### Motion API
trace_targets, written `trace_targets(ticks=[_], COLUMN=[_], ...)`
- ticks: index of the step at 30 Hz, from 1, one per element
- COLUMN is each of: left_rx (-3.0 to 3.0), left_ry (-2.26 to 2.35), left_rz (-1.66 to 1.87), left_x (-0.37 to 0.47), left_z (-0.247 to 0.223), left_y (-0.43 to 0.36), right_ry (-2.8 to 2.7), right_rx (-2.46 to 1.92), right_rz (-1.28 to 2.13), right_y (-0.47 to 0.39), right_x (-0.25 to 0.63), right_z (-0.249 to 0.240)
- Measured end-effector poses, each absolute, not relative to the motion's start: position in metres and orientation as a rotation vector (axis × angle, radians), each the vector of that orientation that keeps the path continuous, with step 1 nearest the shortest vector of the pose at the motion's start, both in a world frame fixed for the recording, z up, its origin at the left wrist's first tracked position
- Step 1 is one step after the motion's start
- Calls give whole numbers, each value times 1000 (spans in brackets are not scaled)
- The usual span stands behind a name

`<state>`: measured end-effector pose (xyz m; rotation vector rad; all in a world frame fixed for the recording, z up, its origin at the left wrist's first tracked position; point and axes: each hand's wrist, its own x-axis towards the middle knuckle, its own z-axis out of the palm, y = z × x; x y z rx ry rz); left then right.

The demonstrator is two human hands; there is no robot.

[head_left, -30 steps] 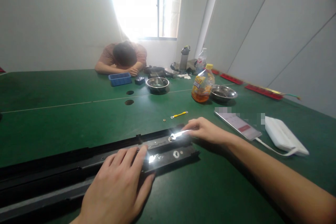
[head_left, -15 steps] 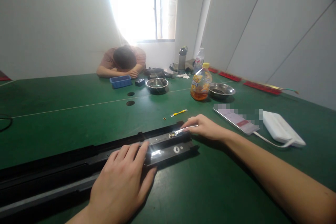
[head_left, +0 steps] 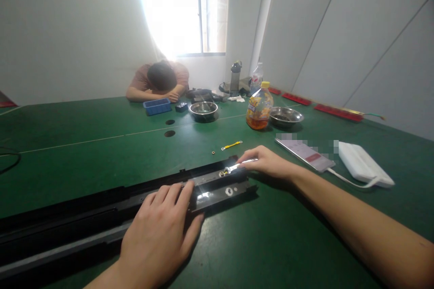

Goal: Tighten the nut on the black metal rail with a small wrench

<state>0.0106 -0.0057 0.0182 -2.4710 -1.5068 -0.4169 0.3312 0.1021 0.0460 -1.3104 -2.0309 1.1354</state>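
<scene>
Long rail [head_left: 101, 216] across table [head_left: 84, 153] front; phone [head_left: 305, 154] right of it, bowls [head_left: 203, 109] and bottle [head_left: 258, 107] behind.

You face a window [head_left: 179, 9] that blows out to pure white, its glare bleeding over the wall beside it. That backlight leaves the green counter [head_left: 84, 153] rather dim, and soft shadows fall toward you under your right arm. A hot glint flares on the black rail [head_left: 101, 207] near your left hand [head_left: 159, 235]. Wall lines bow at the edges, and corners look soft.
</scene>
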Motion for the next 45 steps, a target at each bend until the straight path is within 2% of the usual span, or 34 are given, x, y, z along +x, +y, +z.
trace_targets(ticks=[45], left_rx=[-2471], left_ry=[-1530], left_rz=[-428], left_x=[10], left_z=[15], left_y=[-5], right_ry=[-2026], right_rx=[-1344], right_rz=[1104], right_y=[108], right_x=[335], right_z=[41])
